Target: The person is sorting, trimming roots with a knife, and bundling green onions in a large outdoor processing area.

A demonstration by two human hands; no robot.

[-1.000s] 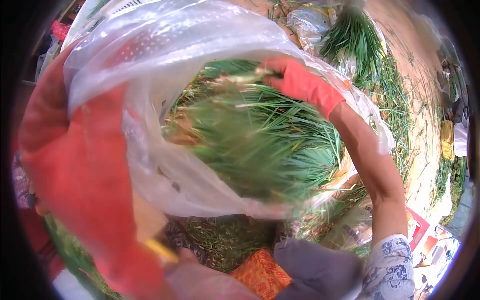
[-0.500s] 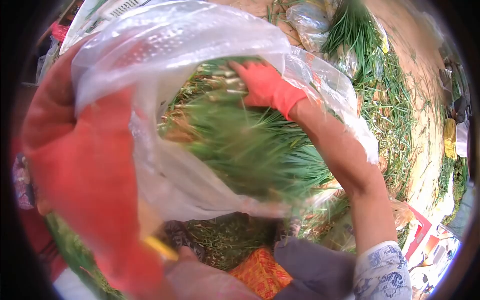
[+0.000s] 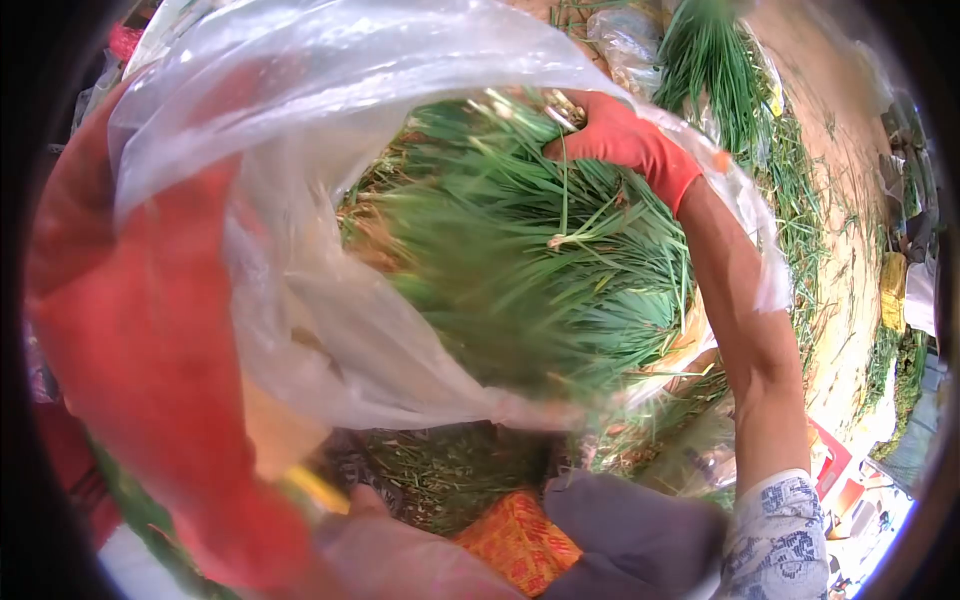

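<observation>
Head view: two gloved hands, one bag, many green stalks.

Right hand (red-gloved) gripping pale stalk ends inside clear plastic bag.

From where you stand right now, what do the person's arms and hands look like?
The right hand wears a coral-red glove; beyond the bare forearm sits a pale sleeve with blue-grey patterning. Loose red material covers the left arm; whether glove or sleeve is unclear.
</observation>
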